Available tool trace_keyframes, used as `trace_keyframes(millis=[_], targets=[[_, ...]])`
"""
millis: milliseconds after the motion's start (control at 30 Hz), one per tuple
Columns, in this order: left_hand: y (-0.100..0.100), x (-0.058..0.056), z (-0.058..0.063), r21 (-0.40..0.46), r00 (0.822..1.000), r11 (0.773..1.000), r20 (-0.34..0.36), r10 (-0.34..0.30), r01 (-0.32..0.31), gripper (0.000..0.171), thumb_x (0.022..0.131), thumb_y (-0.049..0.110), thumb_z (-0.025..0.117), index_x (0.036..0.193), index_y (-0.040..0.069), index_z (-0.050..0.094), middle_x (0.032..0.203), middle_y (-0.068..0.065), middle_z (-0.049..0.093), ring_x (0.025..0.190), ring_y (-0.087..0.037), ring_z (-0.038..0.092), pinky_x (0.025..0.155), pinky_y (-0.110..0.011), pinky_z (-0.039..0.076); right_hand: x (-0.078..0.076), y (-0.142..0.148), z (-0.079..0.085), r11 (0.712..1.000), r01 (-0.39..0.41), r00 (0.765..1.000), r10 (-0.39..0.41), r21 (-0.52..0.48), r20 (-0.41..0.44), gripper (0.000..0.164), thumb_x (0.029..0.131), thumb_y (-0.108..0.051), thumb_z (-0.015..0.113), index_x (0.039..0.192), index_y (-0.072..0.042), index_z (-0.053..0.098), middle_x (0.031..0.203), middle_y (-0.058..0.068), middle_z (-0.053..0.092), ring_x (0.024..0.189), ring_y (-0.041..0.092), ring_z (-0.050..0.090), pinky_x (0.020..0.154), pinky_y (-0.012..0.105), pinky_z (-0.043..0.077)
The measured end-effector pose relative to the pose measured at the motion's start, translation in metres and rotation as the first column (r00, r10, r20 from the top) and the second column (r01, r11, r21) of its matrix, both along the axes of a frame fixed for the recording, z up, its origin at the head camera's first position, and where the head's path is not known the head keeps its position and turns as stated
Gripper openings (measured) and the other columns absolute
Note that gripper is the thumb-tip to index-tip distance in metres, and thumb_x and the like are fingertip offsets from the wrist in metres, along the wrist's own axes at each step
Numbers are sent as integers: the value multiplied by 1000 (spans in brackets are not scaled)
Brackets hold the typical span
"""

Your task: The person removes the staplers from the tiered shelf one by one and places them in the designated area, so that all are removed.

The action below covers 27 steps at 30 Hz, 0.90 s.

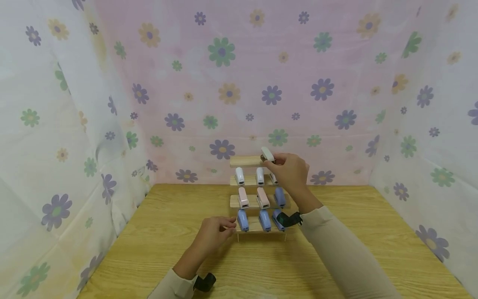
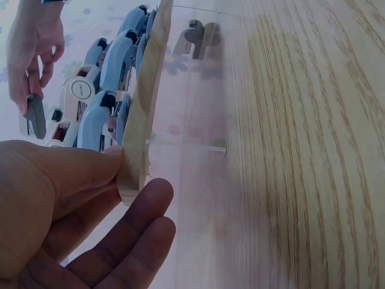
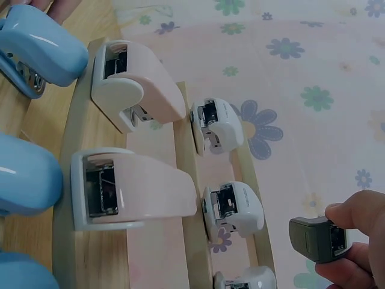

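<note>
My right hand (image 1: 291,171) pinches a small grey stapler (image 3: 319,239) at the top tier of a wooden, stepped display rack (image 1: 244,161). It looks paler in the head view. My left hand (image 1: 213,232) grips the left end of the rack's lowest board (image 2: 137,129) between its digits. Three blue staplers (image 1: 242,220) stand on that board. One tier up are two pink staplers (image 3: 144,186) and a darker blue one (image 1: 279,197). White staplers (image 1: 240,176) line the third tier, the rightmost partly behind my right hand.
The rack has clear supports (image 2: 186,144) and stands on a wood-grain table (image 1: 179,207). Flower-print cloth (image 1: 246,83) hangs behind and on both sides. A black wrist camera (image 1: 289,219) overlaps the bottom-right blue stapler in the head view.
</note>
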<state>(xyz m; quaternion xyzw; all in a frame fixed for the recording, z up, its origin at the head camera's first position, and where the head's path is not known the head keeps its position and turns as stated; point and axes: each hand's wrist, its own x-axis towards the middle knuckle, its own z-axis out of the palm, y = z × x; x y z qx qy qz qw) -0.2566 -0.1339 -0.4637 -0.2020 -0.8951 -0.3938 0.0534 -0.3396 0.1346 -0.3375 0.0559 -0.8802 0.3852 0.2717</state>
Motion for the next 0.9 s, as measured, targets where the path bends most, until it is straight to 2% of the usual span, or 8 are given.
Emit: trace_keyframes(millis=[267, 333, 433, 533, 600, 667, 900], targets=[[-1, 0, -1, 14, 1000, 1000, 10, -2, 2, 15, 94, 14, 77, 106, 6, 82, 125, -2, 75, 108, -25, 73, 76, -22, 58, 7, 10, -2, 1000, 8, 1000, -9, -21, -27, 37, 91, -40, 79, 118, -15, 80, 100, 6, 81, 105, 33, 68, 111, 74, 22], [-1, 0, -1, 14, 1000, 1000, 12, 0, 0, 15, 95, 14, 77, 106, 6, 82, 125, -2, 75, 107, -24, 73, 76, -22, 58, 7, 13, -3, 1000, 6, 999, -7, -20, -41, 36, 91, -40, 80, 117, -16, 80, 99, 5, 81, 103, 32, 68, 110, 73, 25], [-1, 0, -1, 12, 1000, 1000, 11, 0, 0, 14, 95, 14, 77, 105, 6, 83, 125, -2, 75, 105, -24, 74, 75, -21, 58, 8, 18, -6, 1000, 7, 998, -8, -19, -59, 35, 90, -40, 80, 116, -17, 81, 98, 5, 81, 99, 30, 70, 104, 67, 34], [-1, 0, -1, 14, 1000, 1000, 10, -3, 2, 14, 94, 14, 77, 105, 7, 83, 125, -3, 75, 103, -23, 74, 74, -21, 58, 9, 24, -10, 1000, 14, 997, -16, -22, -73, 36, 90, -42, 81, 116, -17, 81, 97, 5, 81, 92, 27, 73, 91, 55, 48], [0, 0, 0, 18, 1000, 1000, 11, -5, 5, 14, 94, 14, 77, 105, 7, 83, 125, -3, 75, 103, -23, 74, 74, -21, 58, 11, 28, -12, 999, 15, 997, -18, -28, -77, 37, 90, -42, 80, 116, -16, 81, 97, 6, 80, 90, 27, 74, 81, 50, 52], [0, 0, 0, 21, 1000, 1000, 11, -7, 7, 14, 94, 14, 77, 105, 7, 83, 125, -4, 75, 103, -23, 74, 74, -21, 58, 15, 33, -14, 1000, 13, 997, -15, -29, -78, 38, 90, -43, 80, 115, -14, 81, 98, 6, 80, 91, 28, 74, 76, 47, 54], [-1, -1, -2, 21, 1000, 1000, 12, -1, 1, 14, 94, 14, 78, 105, 7, 83, 124, -3, 76, 102, -23, 74, 74, -20, 58, 24, 45, -21, 999, 23, 998, -24, -29, -64, 38, 90, -44, 80, 114, -14, 81, 98, 5, 80, 97, 30, 72, 77, 47, 53]])
